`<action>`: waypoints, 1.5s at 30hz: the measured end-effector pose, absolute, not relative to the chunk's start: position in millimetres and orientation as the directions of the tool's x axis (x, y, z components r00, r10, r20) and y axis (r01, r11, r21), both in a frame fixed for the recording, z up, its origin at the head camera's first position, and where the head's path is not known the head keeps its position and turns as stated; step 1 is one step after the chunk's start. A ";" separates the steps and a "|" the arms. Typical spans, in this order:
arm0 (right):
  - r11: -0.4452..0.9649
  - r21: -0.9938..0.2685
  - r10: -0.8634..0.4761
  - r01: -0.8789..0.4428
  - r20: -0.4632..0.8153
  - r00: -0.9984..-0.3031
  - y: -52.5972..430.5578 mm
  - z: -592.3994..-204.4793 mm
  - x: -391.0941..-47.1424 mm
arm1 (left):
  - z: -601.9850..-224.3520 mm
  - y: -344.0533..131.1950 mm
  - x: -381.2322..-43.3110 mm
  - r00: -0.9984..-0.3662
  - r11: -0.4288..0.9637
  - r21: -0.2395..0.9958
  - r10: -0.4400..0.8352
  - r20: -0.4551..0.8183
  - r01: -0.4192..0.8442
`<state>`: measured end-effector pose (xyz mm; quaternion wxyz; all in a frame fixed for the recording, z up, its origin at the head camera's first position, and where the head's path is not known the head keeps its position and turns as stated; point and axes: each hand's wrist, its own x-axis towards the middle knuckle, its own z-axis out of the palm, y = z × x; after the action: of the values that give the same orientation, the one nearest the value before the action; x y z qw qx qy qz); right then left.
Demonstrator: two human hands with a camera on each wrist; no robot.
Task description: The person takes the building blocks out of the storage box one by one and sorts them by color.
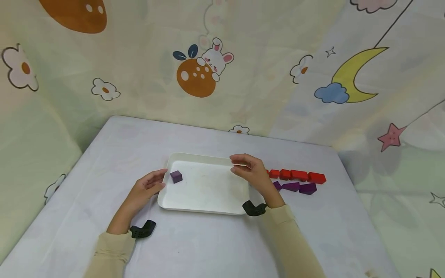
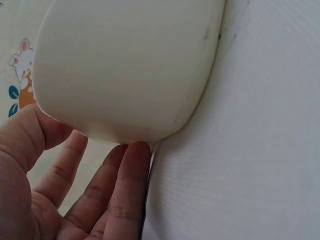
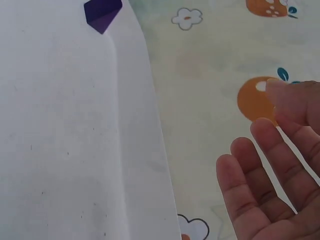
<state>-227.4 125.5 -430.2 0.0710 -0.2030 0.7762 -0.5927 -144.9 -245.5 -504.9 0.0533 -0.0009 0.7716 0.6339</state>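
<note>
A white tray (image 1: 205, 193) lies on the table with one purple cube (image 1: 176, 177) at its left end. My left hand (image 1: 147, 188) is at the tray's left end, thumb and fingertips touching the outer wall (image 2: 130, 70). Its fingers are fairly straight in the left wrist view. Over the tray's right side hovers my right hand (image 1: 252, 172), thumb and fingers apart and nothing held. The right wrist view has these fingers (image 3: 232, 172) loosely bent, with the purple cube (image 3: 102, 14) farther off in the tray.
Right of the tray lies a row of red blocks (image 1: 299, 175), partly behind my right hand. In front of it runs a row of purple blocks (image 1: 308, 189). A white cloth covers the table (image 1: 194, 247). A patterned curtain (image 1: 257, 88) hangs behind.
</note>
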 end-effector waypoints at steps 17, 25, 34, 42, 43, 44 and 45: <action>0.210 -0.970 -0.546 -0.122 -0.012 -0.838 61.2 -454.5 -257.9 | -507.5 -245.2 -146.5 -0.995 0.172 0.984 0.075 -0.069 -0.056; 0.235 -0.969 -0.601 -0.072 -0.087 -0.795 35.2 -465.6 -263.2 | -508.9 -246.4 -147.6 -0.995 0.171 0.984 0.076 -0.068 -0.054; 0.249 -0.967 -0.645 -0.058 -0.121 -0.754 6.4 -473.9 -263.1 | -511.4 -246.4 -149.5 -0.995 0.175 0.983 0.068 -0.073 -0.061; 0.297 -0.948 -0.695 -0.111 -0.135 -0.706 -15.5 -480.0 -262.6 | -512.4 -246.9 -148.6 -0.996 0.180 0.982 0.065 -0.062 -0.049; 0.307 -0.943 -0.700 -0.128 -0.133 -0.702 -17.6 -480.6 -263.0 | -512.3 -247.2 -148.5 -0.996 0.181 0.982 0.064 -0.061 -0.048; 0.318 -0.937 -0.702 -0.144 -0.131 -0.700 -19.5 -481.1 -263.3 | -512.2 -247.5 -148.3 -0.996 0.183 0.982 0.064 -0.059 -0.046; 0.331 -0.930 -0.704 -0.159 -0.131 -0.698 -21.4 -481.3 -263.4 | -512.0 -247.8 -148.1 -0.996 0.183 0.982 0.064 -0.058 -0.045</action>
<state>-263.4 -21.4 -481.3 0.2692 -0.2801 0.7699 -0.5062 -148.1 -247.8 -512.0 0.0427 0.0062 0.7680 0.6390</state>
